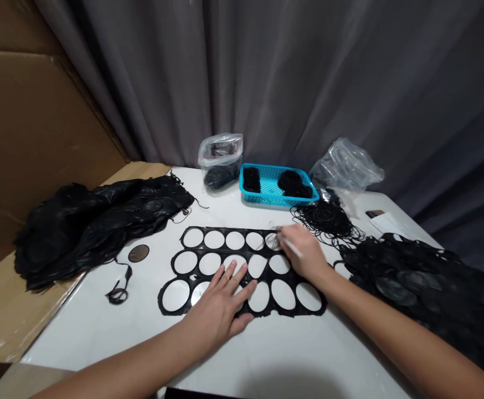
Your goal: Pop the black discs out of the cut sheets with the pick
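Note:
A thin black rubbery sheet with rows of large round holes lies flat on the white table. My left hand rests on its lower middle, fingers spread and pressing it down. At the sheet's upper right corner, my right hand is closed around a slim pale pen-like tool, blurred by motion. The tool's tip is over the last hole of the top row; its exact kind cannot be made out. Just beyond that hand sits a tangle of thin black rings.
A heap of black sheets lies left, another pile right. Behind stand a plastic bag with black contents, a blue basket holding black bundles, and a clear bag. A dark disc and black scrap lie left.

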